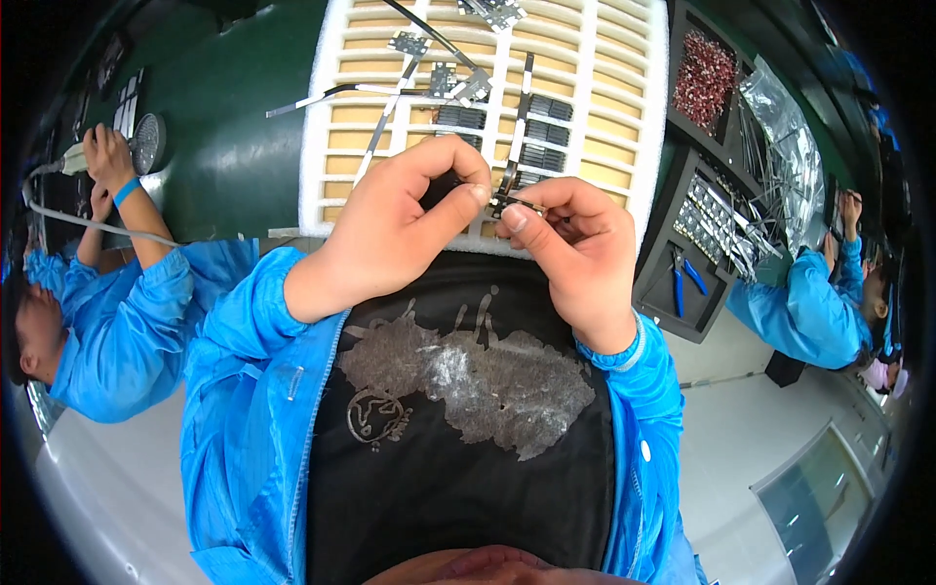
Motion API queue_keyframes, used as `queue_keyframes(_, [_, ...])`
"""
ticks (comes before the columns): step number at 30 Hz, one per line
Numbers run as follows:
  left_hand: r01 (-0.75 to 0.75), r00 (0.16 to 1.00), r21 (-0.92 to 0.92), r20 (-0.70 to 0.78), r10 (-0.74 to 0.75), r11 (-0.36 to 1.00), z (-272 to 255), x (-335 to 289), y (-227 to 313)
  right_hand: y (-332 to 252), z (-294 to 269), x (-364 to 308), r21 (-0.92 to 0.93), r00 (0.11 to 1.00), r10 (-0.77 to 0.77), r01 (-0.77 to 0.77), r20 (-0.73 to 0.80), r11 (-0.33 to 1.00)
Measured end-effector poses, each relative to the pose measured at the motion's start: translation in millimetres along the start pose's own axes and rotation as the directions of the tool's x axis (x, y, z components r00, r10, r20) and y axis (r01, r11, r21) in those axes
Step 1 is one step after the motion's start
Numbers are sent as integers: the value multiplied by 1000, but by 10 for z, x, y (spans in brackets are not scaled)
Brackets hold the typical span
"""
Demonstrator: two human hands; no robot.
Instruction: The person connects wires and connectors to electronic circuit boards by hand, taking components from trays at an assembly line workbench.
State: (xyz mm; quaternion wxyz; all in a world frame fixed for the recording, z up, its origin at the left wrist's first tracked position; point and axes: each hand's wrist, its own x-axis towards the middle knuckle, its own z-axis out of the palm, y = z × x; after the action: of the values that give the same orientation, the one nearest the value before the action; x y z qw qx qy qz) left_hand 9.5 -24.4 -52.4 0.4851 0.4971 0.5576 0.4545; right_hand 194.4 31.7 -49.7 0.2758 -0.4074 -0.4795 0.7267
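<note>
My left hand (395,229) and my right hand (590,249) meet over the near edge of a white foam tray (314,166). Between thumb and fingers, my right hand pinches a small dark circuit board (501,205). The left thumb and forefinger are pinched together at the board's left side; whatever is between them is too small to make out. A dark strip cable (521,117) extends away from the board area across the tray. Several dark ribbed pieces (546,132) sit in tray slots. Loose small boards (473,88) with strip cables lie on top, farther back.
On the right, one black bin holds small red parts (704,83); another holds small boards (712,219) and blue-handled cutters (687,278). Beyond lies a clear plastic bag (785,146). Co-workers in blue sit left (127,331) and right (809,312), along the green table (234,117).
</note>
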Motion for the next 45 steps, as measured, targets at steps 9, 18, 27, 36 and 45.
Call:
queue_keyframes(9, [51,998,-34,44,-50,998,-10,4,73,71,-39,-20,-216,984,-174,163,-35,963])
queue_keyframes(18, [-9,1000,-26,12,9,1000,30,7,67,48,-106,-40,-332,986,-163,161,22,930])
queue_keyframes(27, [-80,995,-38,49,82,996,-116,-99,120,-264,-117,8,-274,971,-181,218,156,937])
queue_keyframes(36, [57,958,-187,285,-1,981,-141,-3,48,-248,-270,-132,-145,990,-134,137,33,980])
queue_keyframes(45, [22,977,-224,210,26,974,-296,-29,42,-664,-279,31,-319,939,-328,343,100,883])
